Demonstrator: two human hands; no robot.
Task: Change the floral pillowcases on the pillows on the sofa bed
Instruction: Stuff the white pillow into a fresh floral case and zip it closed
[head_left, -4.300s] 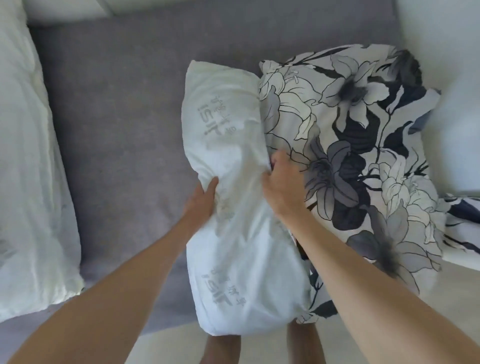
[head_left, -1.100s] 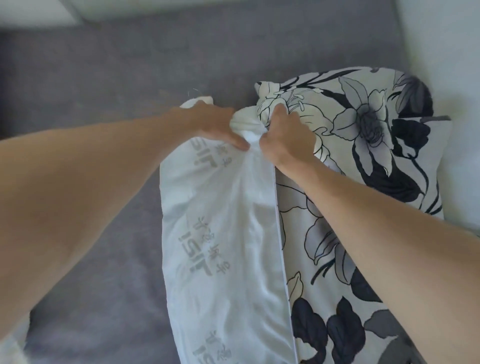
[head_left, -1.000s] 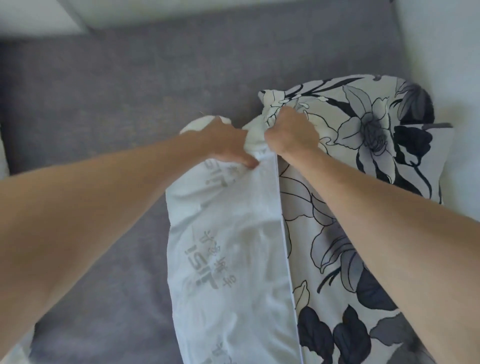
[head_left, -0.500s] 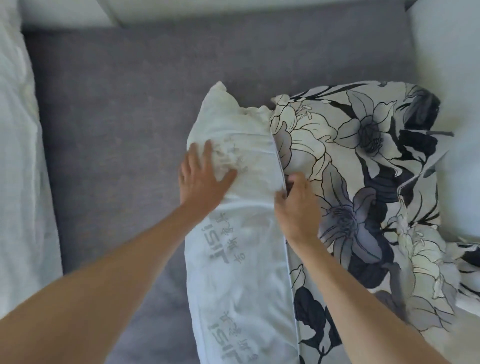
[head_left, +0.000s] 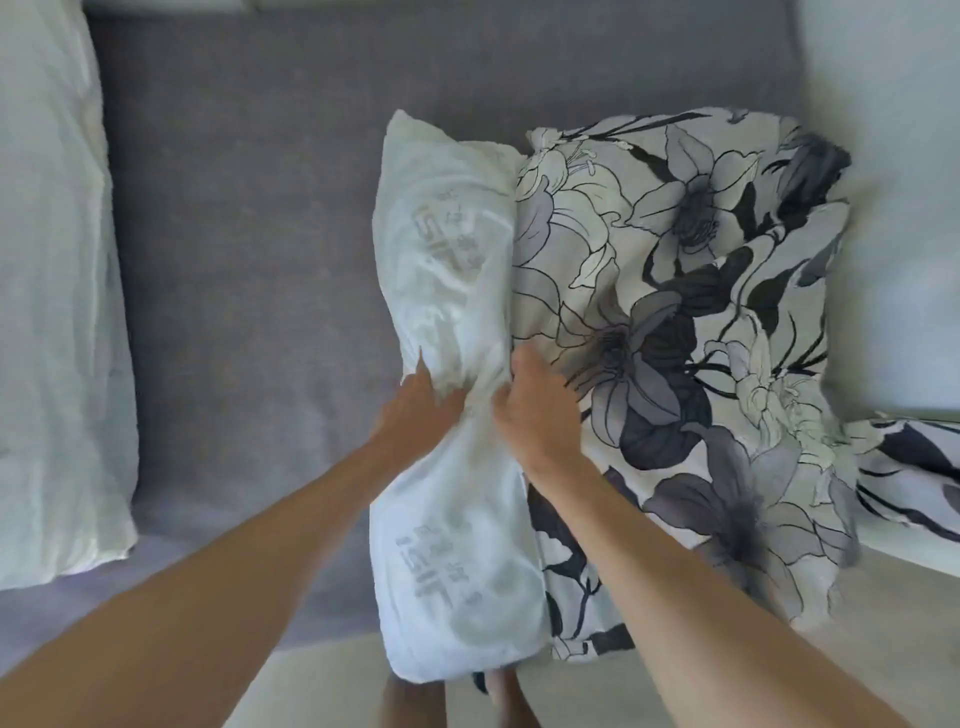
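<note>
Grey sofa bed (head_left: 249, 270) fills the view, its flat cushion spreading wide under everything; over on the far left lies a plain white pillow (head_left: 52, 312), lengthwise along the edge, well apart from the action; centre-right sits the floral pillowcase (head_left: 675, 322), white with grey and black lilies, bunched and puffed, reaching from the back of the cushion down past its front edge; poking out of its left side is the white pillow insert (head_left: 447, 405), faint grey lettering printed on it, roughly half of it bare and the rest hidden inside the case, its near end hanging just over the front of the sofa bed; a second strip of floral fabric (head_left: 904, 467) trails in at the right edge, resting on a pale surface; now the hands, both on the insert's pinched waist; left hand (head_left: 415, 410) has its fingers curled into the white fabric, squeezing it from the left; right hand (head_left: 535, 410) grips right at the seam where floral cloth meets insert, fingers curled in, though exactly which layer they hold I cannot tell; below the insert, the person's bare feet (head_left: 415, 706) just show on the pale floor.
</note>
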